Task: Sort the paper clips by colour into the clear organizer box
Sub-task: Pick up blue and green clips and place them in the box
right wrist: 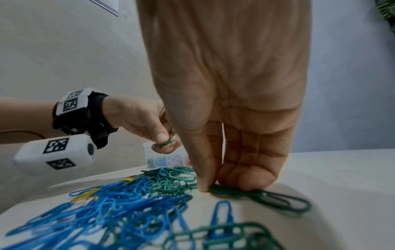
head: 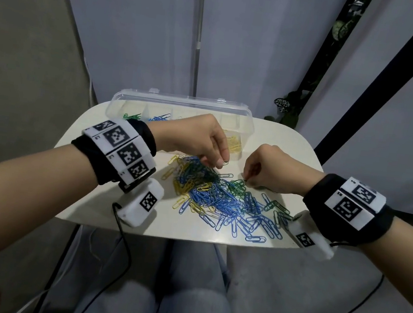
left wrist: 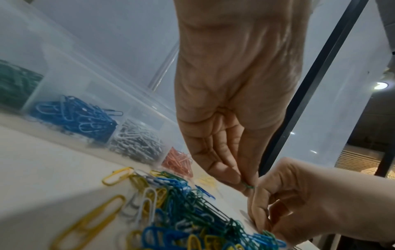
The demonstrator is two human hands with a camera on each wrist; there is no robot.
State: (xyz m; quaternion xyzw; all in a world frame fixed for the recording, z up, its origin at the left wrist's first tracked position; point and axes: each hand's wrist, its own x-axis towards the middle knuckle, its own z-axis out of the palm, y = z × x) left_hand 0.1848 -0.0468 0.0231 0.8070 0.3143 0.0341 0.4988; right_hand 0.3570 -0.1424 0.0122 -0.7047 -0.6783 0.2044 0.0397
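Observation:
A mixed pile of blue, green, yellow and white paper clips lies mid-table, also seen in the wrist views. The clear organizer box stands open at the table's far edge. Its compartments hold green, blue, white, pink and yellow clips. My left hand hovers over the pile's far side and pinches a green clip between thumb and fingertips. My right hand reaches down at the pile's right edge. There its thumb and fingertips pinch a green clip that lies on the table.
The small white round-cornered table ends just in front of the pile, with my legs below it. Cables hang from both wrist cameras. A black frame and a plant stand at the back right. Grey wall panels rise behind the box.

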